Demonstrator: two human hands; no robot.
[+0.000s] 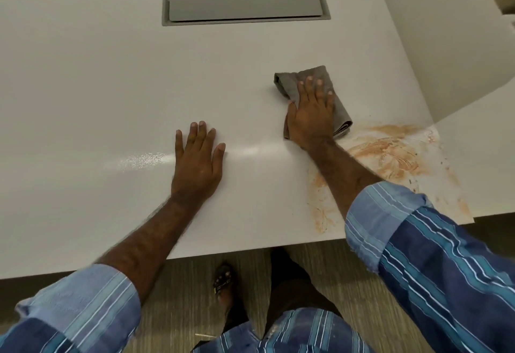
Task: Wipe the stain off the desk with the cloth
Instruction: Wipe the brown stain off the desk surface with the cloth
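head view, looking down on a white table (111, 87). left hand (196, 163) lies palm-down on bare table near the centre, fingers (200, 132) spread flat and released, holding nothing. right hand (312, 115) lies palm-down on a folded grey cloth (289, 79), fingers flat on top w/ thumb at the cloth's left edge, pressing it to the table rather than clenching it. cloth sits right of centre, its far left corner and right folded edge showing past the hand. stain (390, 154): orange-brown smear w/ swirl marks, on the table's near right corner, just beside the cloth's near right end and running under the right forearm toward the near edge; whether cloth and stain touch cannot be told. light glare streak on the table btwn the two hands. grey rectangular hatch (245, 6) set in the table at the far side, lid shut. both sleeves (418, 241) blue striped, rolled below the elbow. below the table edge: striped carpet (181, 283) and one foot in a dark sandal (223, 283).
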